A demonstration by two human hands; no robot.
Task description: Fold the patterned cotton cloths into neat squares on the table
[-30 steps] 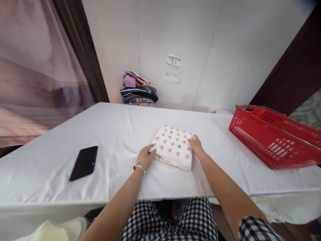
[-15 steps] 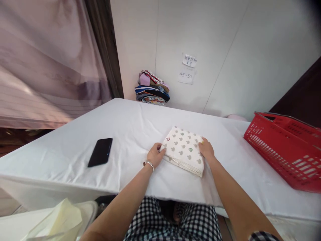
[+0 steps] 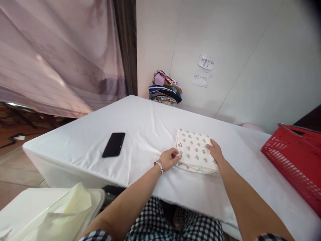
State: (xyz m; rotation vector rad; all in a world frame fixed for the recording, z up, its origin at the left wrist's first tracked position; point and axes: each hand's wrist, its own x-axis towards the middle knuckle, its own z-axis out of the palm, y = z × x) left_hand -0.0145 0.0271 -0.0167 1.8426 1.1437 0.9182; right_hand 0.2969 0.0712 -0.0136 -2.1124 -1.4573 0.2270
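Left hand (image 3: 170,158), metal bangle at the wrist, fingers curled and pinching the near left corner of the folded cloth (image 3: 194,154). Right hand (image 3: 215,152) lies flat, fingers together, pressed on the cloth's right edge. Cloth: soft cream square, several layers thick, printed with small grey and green shapes, lying flat on the desk (image 3: 140,124) under a smooth white cover. Left of the cloth, a flat black phone (image 3: 114,144), well apart. Right of the cloth, a red slotted plastic basket (image 3: 296,159). Behind the cloth, against the wall, a stack of folded clothes (image 3: 165,88).
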